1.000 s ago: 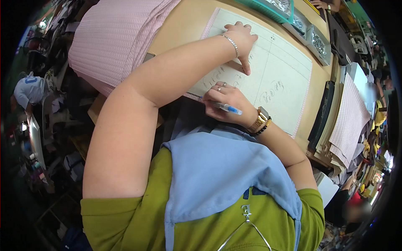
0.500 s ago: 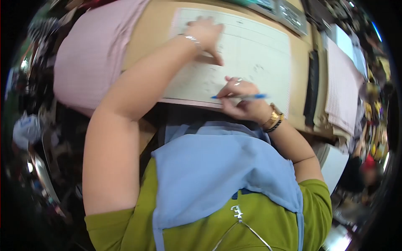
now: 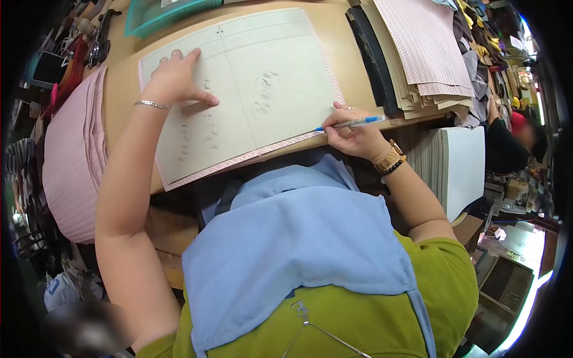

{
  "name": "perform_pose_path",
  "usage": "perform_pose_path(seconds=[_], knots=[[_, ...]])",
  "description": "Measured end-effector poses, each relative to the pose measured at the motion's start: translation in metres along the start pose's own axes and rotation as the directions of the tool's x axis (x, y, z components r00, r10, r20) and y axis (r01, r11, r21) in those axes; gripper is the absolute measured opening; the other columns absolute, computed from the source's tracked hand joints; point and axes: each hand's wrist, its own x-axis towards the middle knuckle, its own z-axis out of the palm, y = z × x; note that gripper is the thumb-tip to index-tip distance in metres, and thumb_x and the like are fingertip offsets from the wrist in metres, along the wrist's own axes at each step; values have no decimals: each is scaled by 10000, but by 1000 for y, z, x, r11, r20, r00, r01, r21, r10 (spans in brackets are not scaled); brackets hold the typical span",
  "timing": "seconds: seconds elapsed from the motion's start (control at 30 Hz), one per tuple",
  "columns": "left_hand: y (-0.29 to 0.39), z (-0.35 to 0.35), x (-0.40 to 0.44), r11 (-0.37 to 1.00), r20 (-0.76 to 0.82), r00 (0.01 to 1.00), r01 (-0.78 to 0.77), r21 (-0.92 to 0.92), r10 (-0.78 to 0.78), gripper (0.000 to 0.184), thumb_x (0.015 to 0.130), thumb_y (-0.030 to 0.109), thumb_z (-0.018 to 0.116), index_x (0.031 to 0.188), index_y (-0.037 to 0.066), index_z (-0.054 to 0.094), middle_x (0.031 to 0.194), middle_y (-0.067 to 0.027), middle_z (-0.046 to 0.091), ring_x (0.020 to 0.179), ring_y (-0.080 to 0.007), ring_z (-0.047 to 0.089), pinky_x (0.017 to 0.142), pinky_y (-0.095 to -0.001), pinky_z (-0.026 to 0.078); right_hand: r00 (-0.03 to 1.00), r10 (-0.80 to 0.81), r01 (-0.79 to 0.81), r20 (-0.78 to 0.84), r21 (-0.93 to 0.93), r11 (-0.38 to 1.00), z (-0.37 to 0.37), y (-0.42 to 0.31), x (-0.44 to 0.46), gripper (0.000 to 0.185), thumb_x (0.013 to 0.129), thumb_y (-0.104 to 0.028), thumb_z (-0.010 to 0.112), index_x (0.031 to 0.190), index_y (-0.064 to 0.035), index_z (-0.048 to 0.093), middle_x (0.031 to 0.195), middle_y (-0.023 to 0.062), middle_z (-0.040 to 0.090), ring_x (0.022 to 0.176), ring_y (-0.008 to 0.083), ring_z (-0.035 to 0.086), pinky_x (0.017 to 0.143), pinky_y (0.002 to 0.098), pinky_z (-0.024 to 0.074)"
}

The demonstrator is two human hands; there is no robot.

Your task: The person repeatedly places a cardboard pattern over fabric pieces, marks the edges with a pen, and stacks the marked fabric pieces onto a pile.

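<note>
A pale rectangular template board [image 3: 286, 89] with pencilled lines and handwriting lies over a pink patterned sheet [image 3: 256, 149], whose margin shows along the front and right edges. My left hand [image 3: 179, 80] presses on the board's left part, fingers and thumb spread. In my right hand [image 3: 352, 134] is a pen with a blue cap end [image 3: 367, 120], pinched between thumb and fingers. Its tip meets the board's front edge near the right corner.
A stack of pink sheets [image 3: 71, 155] hangs over the table's left side. Another pink-topped stack [image 3: 427, 48] lies right, beside a dark strip [image 3: 373, 59]. A teal tray [image 3: 170, 15] stands at the back. Below right is a pile of white sheets [image 3: 462, 170]; another person [image 3: 507, 140] is farther right.
The view has swung, so the board now appears turned and farther left. The pen tip has shifted along the board's front edge toward its right corner. My left hand stays spread on the board.
</note>
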Motion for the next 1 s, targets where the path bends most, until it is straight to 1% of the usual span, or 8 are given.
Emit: perform_pose_path(seconds=[0.13,0.37,0.6,0.7,0.77,0.83,0.97,1.0], knots=[[-2,3,1,1000,-24,1000,-13,5,13,1342,362,675,888,1482,140,380,1368,-255,481,1194,-440,522,973,-493,493,993,98,-94,-59,65,994,-12,9,-10,78,778,-31,670,828,-71,624,738,81,647,656,265,623,737,348,528],[-2,3,0,1000,-26,1000,-16,16,16,1356,356,690,880,1488,140,375,1352,-256,491,1191,-439,526,973,-491,493,999,8,-11,-41,-52,999,-6,4,-7,78,776,5,664,836,-41,644,757,60,666,721,217,647,945,370,500],[2,-2,-7,1000,-29,1000,-7,-10,7,1281,425,657,876,1486,134,382,1406,-249,453,1251,-421,492,1020,-503,449,990,133,-133,-44,13,991,-29,25,-19,81,847,-60,657,925,-36,659,770,71,672,733,163,657,685,291,517],[-4,9,-13,998,-93,996,-5,-70,-2,1209,502,613,868,1492,129,372,1484,-263,371,1330,-419,419,1070,-537,385,938,312,-227,-149,417,880,-17,23,-9,157,913,-69,608,1054,-36,669,834,59,707,784,137,669,720,282,529],[0,15,-37,985,-191,978,45,-167,-77,1139,572,589,849,1496,130,365,1523,-271,319,1385,-418,352,1100,-564,327,896,398,-307,-195,375,875,-11,24,5,220,944,-110,610,1153,-50,649,946,79,718,889,159,671,810,298,529],[-1,32,-63,944,-306,923,140,-297,-233,1026,674,553,805,1489,108,369,1530,-275,308,1407,-427,314,1121,-568,276,934,191,-205,-303,-14,979,-3,44,15,231,927,-133,651,1148,-68,651,1071,127,701,1006,216,642,839,306,525],[-26,75,-102,852,-360,859,153,-501,-365,803,858,401,705,1467,4,362,1515,-274,329,1411,-415,306,1148,-509,247,947,201,-267,-251,-269,925,10,46,27,282,872,-202,708,1128,-97,656,1228,109,655,1212,296,551,1055,630,335],[-25,77,-110,826,-353,864,118,-551,-359,769,881,361,690,1464,-15,356,1511,-265,340,1412,-396,313,1153,-488,253,934,246,-302,-261,-200,932,19,52,27,305,863,-256,712,1129,-116,657,1261,83,646,1256,299,529,1079,742,155]])
